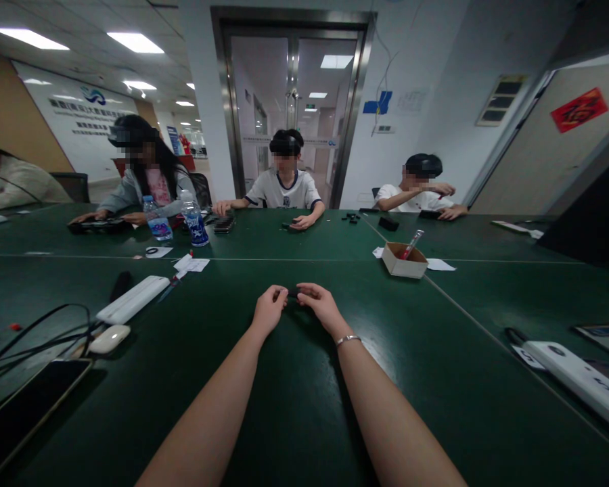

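A small dark piece (pixel 293 293) spans the gap between my two hands, just over the green table (pixel 294 379). Its kind is too small to make out. My left hand (pixel 271 306) pinches its left end between thumb and fingers. At the other end, the fingers of my right hand (pixel 321 304) are closed on it, and a silver bracelet (pixel 348 339) circles that wrist. Both forearms reach in from the bottom edge.
A cardboard box (pixel 404 262) holding a clear tube stands ahead to the right. Two water bottles (pixel 196 220) stand ahead left. White power strips (pixel 133 299) lie on both sides; a phone (pixel 30 412) and cables are at left. Several people sit opposite.
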A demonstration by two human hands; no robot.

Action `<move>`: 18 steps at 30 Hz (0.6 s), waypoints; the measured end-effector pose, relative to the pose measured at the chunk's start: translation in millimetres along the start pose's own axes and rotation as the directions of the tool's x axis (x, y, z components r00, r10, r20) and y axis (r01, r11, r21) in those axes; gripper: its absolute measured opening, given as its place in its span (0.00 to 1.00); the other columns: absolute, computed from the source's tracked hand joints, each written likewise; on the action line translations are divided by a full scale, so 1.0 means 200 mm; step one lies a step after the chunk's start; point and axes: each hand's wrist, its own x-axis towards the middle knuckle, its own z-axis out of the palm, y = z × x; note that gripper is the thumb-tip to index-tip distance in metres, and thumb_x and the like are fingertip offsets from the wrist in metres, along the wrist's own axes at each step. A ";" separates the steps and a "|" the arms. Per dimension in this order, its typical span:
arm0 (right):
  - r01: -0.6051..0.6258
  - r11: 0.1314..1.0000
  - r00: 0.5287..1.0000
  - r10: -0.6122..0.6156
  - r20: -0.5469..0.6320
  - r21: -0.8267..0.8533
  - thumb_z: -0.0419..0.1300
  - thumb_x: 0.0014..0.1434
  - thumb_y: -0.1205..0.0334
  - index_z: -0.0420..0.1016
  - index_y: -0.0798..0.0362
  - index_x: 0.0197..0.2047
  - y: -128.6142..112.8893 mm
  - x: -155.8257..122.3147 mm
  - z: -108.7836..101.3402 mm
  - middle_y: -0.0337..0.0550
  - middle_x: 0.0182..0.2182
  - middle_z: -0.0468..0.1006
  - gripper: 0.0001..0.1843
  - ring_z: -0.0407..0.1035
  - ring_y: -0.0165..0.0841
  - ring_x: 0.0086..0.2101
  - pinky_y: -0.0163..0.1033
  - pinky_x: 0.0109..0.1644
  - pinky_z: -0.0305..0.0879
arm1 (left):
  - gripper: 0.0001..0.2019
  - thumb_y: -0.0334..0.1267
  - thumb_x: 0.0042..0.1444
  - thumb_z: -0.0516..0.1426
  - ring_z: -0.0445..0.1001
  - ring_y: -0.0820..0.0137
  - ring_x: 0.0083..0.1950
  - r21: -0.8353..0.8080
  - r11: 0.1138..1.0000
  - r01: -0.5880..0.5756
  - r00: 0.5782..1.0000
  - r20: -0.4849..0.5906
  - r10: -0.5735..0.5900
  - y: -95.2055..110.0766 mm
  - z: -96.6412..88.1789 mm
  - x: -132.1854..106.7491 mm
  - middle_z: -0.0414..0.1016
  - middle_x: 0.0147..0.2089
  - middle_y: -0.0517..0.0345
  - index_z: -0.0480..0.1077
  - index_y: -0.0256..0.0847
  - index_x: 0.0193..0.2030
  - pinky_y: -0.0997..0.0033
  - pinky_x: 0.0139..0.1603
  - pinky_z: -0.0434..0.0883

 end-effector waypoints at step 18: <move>0.000 1.000 1.000 0.000 0.014 -0.005 0.68 0.44 0.60 0.78 0.54 0.43 0.00 0.00 0.00 0.45 0.36 0.78 0.21 0.71 0.33 0.32 0.40 0.39 0.68 | 0.15 0.47 0.58 0.53 0.72 0.69 0.32 -0.023 1.000 -0.012 1.000 0.022 0.013 -0.07 0.00 0.04 0.73 0.32 0.55 0.72 0.38 0.41 0.71 0.34 0.69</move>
